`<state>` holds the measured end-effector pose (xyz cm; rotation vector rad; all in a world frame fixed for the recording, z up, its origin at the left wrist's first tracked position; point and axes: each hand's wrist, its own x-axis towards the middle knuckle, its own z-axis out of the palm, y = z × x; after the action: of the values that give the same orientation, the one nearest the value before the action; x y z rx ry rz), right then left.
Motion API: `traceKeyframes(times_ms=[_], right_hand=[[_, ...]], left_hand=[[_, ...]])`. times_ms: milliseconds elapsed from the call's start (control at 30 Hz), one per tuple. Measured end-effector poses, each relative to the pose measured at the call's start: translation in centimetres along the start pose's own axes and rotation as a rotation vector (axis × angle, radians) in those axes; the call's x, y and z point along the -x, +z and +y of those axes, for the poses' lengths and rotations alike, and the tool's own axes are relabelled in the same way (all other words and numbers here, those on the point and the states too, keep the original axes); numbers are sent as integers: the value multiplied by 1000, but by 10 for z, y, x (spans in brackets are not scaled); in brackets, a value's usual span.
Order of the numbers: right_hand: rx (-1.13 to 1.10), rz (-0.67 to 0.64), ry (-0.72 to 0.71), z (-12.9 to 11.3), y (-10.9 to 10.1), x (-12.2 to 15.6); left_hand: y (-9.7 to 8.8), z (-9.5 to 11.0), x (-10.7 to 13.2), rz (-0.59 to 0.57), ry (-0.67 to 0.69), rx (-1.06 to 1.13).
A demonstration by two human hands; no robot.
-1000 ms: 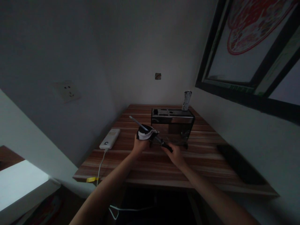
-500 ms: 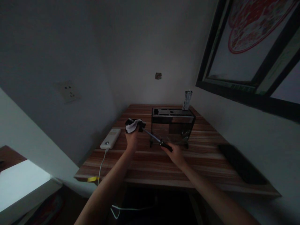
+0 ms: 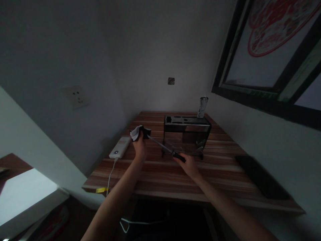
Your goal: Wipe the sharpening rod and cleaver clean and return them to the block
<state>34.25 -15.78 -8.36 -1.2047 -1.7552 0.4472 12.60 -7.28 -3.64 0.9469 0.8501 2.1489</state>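
My right hand (image 3: 187,164) is closed round the black handle of a sharpening steel (image 3: 160,144), whose thin metal rod slants up to the left. At the rod's far end, my left hand (image 3: 139,144) grips a black and white cloth (image 3: 136,132). The cloth hides the rod's tip; whether it wraps fully round the metal cannot be seen. Just behind the rod stands a knife block (image 3: 187,128) with a slotted dark top and see-through front. A wrinkled silvery packet (image 3: 202,107) is upright at the block's right rear.
A white power bank (image 3: 120,147) with a white cable (image 3: 110,175) lies at the table's left edge. On the right rests a flat dark object (image 3: 260,177). Walls border the striped wooden table (image 3: 160,185); a framed picture (image 3: 271,67) hangs at right.
My left hand and the cloth have slid leftward towards the rod's tip, and the cloth's folds have shifted. My right hand still holds the handle in nearly the same place.
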Motion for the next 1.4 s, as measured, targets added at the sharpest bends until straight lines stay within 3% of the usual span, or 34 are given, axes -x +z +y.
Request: traceKeyframes(times_ms=[100,267,733,1067,1400], right_hand=[[-7,9,3,0,0,0],[-28,12,6,2,1,0],[-71,35,15,-1,0,2],[-76,14,-23,-5,-2,4],[-42,17,13,-1,-1,3]], left_hand=[[0,0,0,33,21,57],[2,1,5,-25,-2,50],[21,20,57,-432,-74,-183],[21,5,79,-698,-142,-176],[24,7,82,-813,-150,-129]])
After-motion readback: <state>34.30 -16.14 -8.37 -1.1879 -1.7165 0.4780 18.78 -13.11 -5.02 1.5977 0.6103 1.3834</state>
